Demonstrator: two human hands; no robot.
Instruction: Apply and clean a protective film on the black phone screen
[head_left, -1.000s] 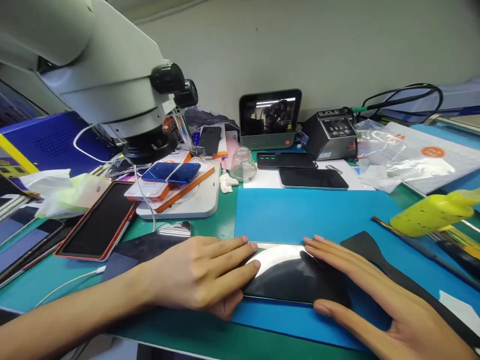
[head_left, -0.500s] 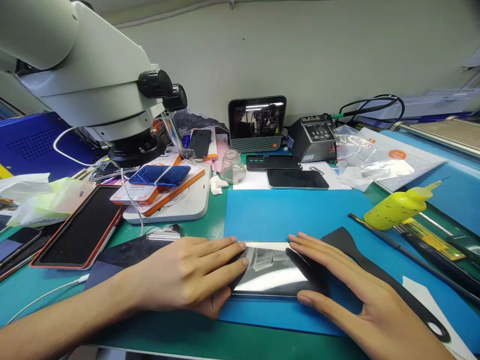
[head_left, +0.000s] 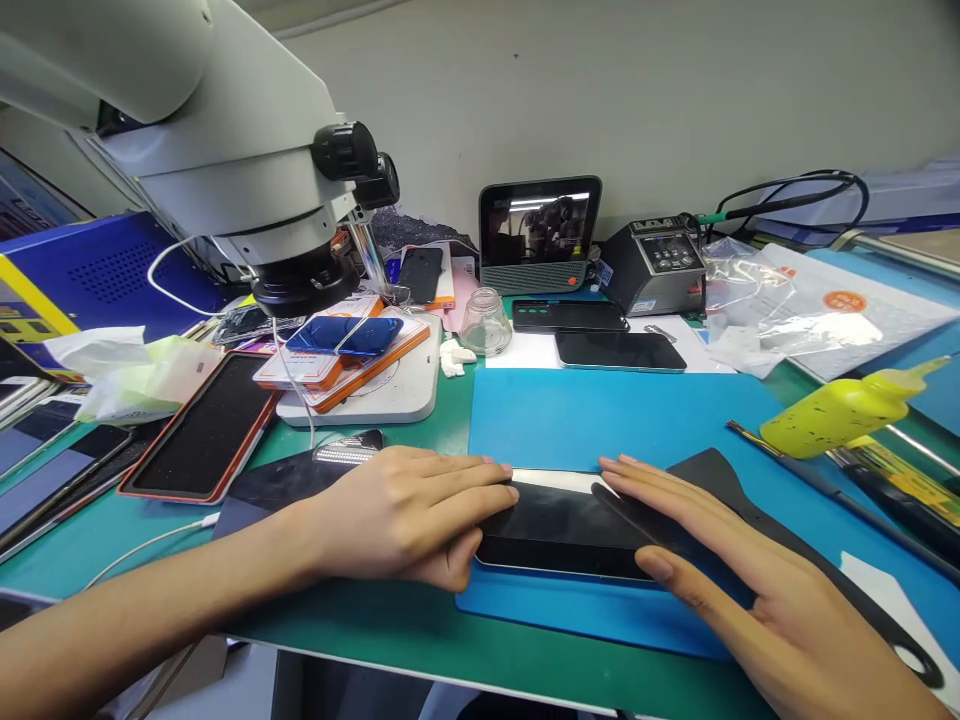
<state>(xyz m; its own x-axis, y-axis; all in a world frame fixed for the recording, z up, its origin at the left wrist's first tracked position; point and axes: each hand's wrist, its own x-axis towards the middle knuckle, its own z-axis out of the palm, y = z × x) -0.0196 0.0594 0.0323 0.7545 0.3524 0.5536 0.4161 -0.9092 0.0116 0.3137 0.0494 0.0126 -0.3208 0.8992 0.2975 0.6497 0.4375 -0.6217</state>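
A smartphone [head_left: 564, 527] lies flat, its dark glossy face up, on the blue mat [head_left: 570, 410] with its long side across my view. My left hand [head_left: 409, 515] is over its left end, fingers stretched together along the far side and thumb folded at the near side. At the right end, my right hand [head_left: 750, 570] spans the phone, with fingers along the far edge and thumb at the near edge. Both hands hold the phone and hide its two ends. A pale strip [head_left: 559, 481] shows along the far edge.
A microscope [head_left: 240, 170] overhangs the left side. Behind stand a small glass jar [head_left: 486, 322], a smart display [head_left: 540, 235] and a black control unit [head_left: 656, 265]. Phones lie around. Rightward are a yellow bottle [head_left: 836, 418], a brush [head_left: 795, 465] and a black flat-bladed tool [head_left: 720, 485].
My view has swung a little left and down, so things appear farther right. The bright reflection on the phone's face is gone. Both hands stay at its ends.
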